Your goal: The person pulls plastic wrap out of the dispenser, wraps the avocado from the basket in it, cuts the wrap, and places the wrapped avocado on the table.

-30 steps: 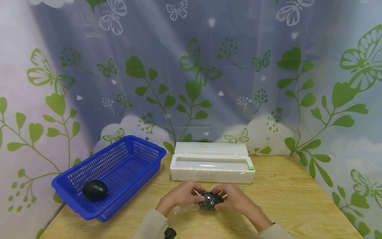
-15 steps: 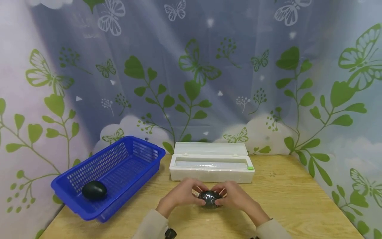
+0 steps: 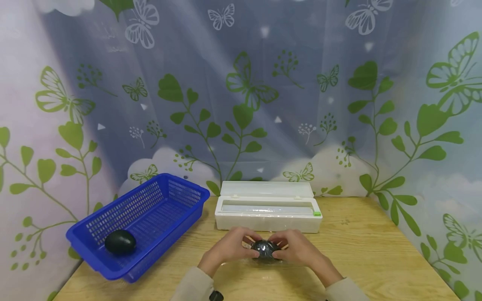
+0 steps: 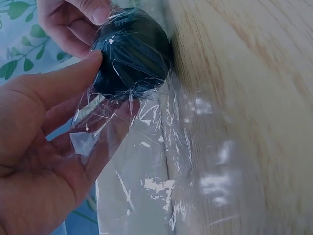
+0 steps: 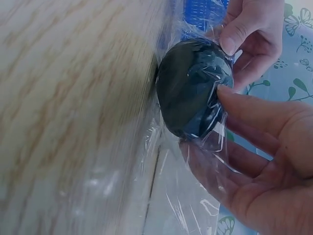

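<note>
A dark green avocado, with clear plastic wrap pulled over it, lies on the wooden table in the head view. My left hand holds its left side, thumb at the near face and fingers behind. From the other side my right hand grips it the same way. Both wrist views show creased cling film around the avocado, with loose film spreading over the table. The fingers beyond the avocado are partly seen through film. A second, unwrapped avocado sits in the blue basket.
Behind my hands stands a white cling film box, its lid raised and a roll inside. A small green piece sits on its right end. The basket is left of my hands. A patterned curtain hangs behind the table.
The loose film left of the avocado has been drawn in. The avocado's pointed end no longer shows at the right, and both hands have closed in around it. Basket and box stay put.
</note>
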A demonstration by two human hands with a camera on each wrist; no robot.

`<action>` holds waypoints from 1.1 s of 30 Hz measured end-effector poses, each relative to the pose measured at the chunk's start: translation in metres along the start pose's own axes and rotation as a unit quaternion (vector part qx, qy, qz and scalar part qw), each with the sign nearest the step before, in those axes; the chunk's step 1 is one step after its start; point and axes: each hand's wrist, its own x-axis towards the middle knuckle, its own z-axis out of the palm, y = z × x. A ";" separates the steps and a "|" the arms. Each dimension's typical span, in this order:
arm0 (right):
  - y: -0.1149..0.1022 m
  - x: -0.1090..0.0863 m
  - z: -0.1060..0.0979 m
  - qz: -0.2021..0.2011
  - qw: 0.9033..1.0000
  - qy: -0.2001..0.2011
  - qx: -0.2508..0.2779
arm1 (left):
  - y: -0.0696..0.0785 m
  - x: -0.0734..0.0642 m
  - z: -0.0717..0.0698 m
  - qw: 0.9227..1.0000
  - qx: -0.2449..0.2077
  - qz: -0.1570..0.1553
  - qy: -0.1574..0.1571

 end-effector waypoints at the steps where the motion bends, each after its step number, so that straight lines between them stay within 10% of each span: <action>1: 0.000 0.000 0.000 0.000 1.000 0.000 0.003 | -0.001 0.000 0.000 1.000 0.001 0.000 0.001; 25: 0.009 0.004 0.000 0.004 1.000 -0.010 -0.015 | -0.004 0.002 0.005 0.999 0.029 -0.017 -0.025; 33: -0.007 0.005 0.005 -0.008 0.991 0.059 -0.120 | -0.007 0.006 0.004 0.999 0.046 -0.011 -0.024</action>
